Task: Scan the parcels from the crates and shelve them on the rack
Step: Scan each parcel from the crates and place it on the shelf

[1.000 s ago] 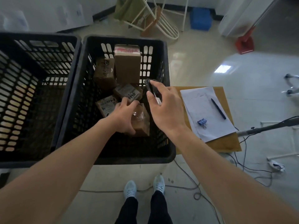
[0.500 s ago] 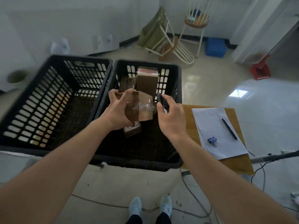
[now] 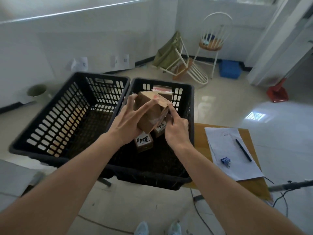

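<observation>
Now both hands are on one brown parcel (image 3: 149, 114), lifted above the right crate (image 3: 190, 133).

From my feed, the left hand (image 3: 126, 124) grips the parcel from its left side, thumb over the upper corner and fingers spread across the near face. The right hand (image 3: 176, 129) is curled at the parcel's right edge, its fingertips (image 3: 170, 107) touching the carton; I cannot tell whether it grasps anything else, since the palm side is hidden. The parcel is tilted, one corner pointing down, with glossy tape on its lower face. Below it in the right crate lie two small labelled boxes (image 3: 144, 141) with handwriting, and a taller carton (image 3: 161, 90) stands against the far wall. The left crate (image 3: 67, 116) sits touching it. A table (image 3: 254, 184) to the right carries paper sheets (image 3: 225, 150), a pen (image 3: 243, 150) and a blue binder clip (image 3: 226, 161).
</observation>
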Demonstrator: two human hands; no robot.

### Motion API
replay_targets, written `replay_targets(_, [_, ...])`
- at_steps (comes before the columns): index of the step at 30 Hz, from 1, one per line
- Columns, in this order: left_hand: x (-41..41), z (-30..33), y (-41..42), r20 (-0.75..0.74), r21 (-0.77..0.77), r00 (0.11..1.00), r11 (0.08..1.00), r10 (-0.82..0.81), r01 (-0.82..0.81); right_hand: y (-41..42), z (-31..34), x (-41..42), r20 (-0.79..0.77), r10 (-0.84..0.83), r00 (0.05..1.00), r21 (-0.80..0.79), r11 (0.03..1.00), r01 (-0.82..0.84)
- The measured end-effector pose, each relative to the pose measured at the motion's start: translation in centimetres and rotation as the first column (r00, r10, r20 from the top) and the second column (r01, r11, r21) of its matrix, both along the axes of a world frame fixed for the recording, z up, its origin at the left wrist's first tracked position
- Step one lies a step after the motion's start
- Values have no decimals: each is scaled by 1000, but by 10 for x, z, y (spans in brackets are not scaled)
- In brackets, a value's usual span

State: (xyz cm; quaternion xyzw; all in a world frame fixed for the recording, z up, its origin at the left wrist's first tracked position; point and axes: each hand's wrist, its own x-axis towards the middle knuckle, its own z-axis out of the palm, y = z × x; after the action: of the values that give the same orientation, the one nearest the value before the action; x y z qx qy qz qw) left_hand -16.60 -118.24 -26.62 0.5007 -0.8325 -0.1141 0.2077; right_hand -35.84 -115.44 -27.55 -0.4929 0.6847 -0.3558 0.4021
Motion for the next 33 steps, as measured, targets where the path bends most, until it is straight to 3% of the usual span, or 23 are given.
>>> replay_targets(4, [4, 0, 2, -133, 115, 991, 993, -2, 17, 4, -2, 0, 21, -16, 1000, -5, 1000, 16])
replay_targets(7, [10, -2, 3, -400, 265, 916, 961, 31, 83, 6, -2, -1, 16, -5, 1000, -17, 1000, 6])
replay_targets(10, [8, 0, 1, -723, 491, 608, 863, 326, 121, 9, 2, 1, -2, 28, 1000, -38, 999, -28])
replay_targets(14, [6, 16, -8, -812, 550, 291, 830, 506, 91, 10, 2, 6, -15, 59, 998, -73, 996, -60])
replay_targets(20, [17, 25, -11, -773, 635, 96, 765, 628, 108, 14, -2, 7, -6, 77, 997, -56, 995, -77])
replay_targets(24, [22, 30, -5, -762, 644, 72, 741, 644, 192, 15, 0, 11, -10, 94, 995, -52, 994, -95])
replay_targets(27, [23, 31, -6, -766, 612, -14, 736, 643, 289, 15, 3, 12, -15, 100, 995, -54, 993, -101])
replay_targets(33, [25, 39, -8, -725, 679, 147, 664, 673, 312, 14, 8, 15, -42, 126, 991, -62, 990, -128])
